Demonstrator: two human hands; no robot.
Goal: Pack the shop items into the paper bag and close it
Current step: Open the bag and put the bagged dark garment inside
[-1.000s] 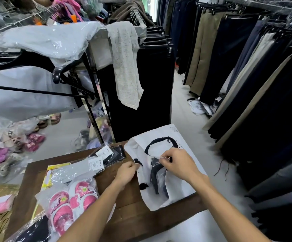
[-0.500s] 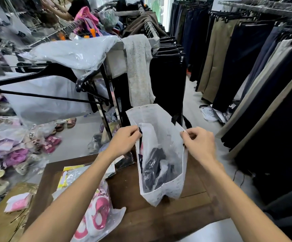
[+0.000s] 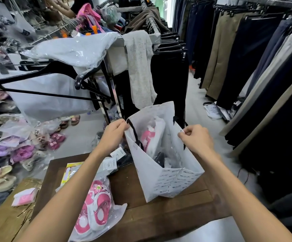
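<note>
The white paper bag (image 3: 166, 182) stands upright on the dark wooden table (image 3: 159, 213), its mouth pulled wide; small dark lettering is printed across the folded side panel and black handles hang from the rim. The left hand (image 3: 114, 135) pinches the near-left edge of the rim, the right hand (image 3: 196, 138) pinches the right edge. Inside I count two packed things: one clear packet with pink and white in it (image 3: 150, 137), and one dark bundle (image 3: 160, 158) lower down. On the table beside the bag lie one plastic-wrapped pair of pink slippers (image 3: 94, 206), one yellow-edged packet (image 3: 70, 173) and one dark tagged garment (image 3: 122, 158)
</note>
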